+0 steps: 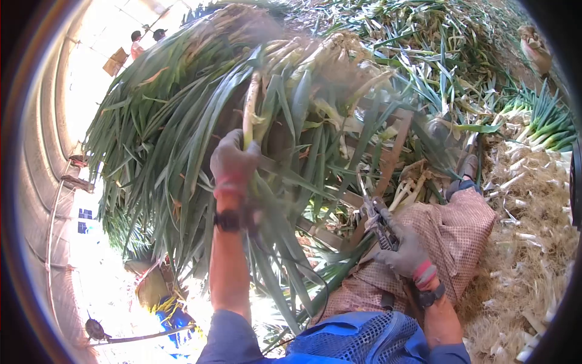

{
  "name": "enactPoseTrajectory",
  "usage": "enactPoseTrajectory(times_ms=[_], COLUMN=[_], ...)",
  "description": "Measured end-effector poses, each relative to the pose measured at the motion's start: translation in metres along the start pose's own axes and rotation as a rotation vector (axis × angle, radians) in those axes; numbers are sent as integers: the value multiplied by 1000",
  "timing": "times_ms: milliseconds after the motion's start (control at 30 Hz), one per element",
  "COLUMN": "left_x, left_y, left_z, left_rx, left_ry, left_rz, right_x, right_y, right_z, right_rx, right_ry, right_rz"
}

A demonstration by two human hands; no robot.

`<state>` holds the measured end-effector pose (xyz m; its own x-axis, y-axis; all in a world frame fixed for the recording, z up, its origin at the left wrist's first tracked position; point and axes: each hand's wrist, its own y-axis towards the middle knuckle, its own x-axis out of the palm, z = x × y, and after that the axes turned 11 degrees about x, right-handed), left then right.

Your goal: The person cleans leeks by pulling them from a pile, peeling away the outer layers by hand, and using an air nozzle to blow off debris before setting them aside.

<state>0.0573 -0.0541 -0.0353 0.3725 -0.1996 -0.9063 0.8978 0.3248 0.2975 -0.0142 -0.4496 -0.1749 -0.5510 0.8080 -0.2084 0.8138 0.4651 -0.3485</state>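
Note:
My left hand [233, 161], in a grey glove, is closed around the pale stalk of a leek [249, 109] pulled up from a big heap of green leeks [182, 121]. My right hand [407, 255], also gloved, grips a pair of shears [373, 212] whose blades point up toward the heap. Both wrists wear dark bands. My leg in patterned trousers [448, 236] stretches to the right under the right hand.
Wooden crate slats [394, 151] lie under the leeks. Cut roots and trimmings [527, 242] cover the ground at right, with trimmed leeks [545, 127] beyond. Two people [145, 39] stand far off at top left. Blue objects [173, 318] sit at lower left.

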Motion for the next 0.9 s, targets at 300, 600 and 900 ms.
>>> enactPoseTrajectory(times_ms=[300, 600, 900], left_x=[80, 230, 203], left_y=[-142, -99, -188], left_z=[75, 59, 18], left_rx=[504, 155, -2], left_ry=[-48, -123, -196], left_rz=[171, -529, -453], right_x=[-14, -16, 8], right_y=[-8, 3, 43], right_z=[-30, -30, -17], right_rx=[141, 276, 269], right_ry=[149, -373, -497], right_rz=[127, -90, -124])
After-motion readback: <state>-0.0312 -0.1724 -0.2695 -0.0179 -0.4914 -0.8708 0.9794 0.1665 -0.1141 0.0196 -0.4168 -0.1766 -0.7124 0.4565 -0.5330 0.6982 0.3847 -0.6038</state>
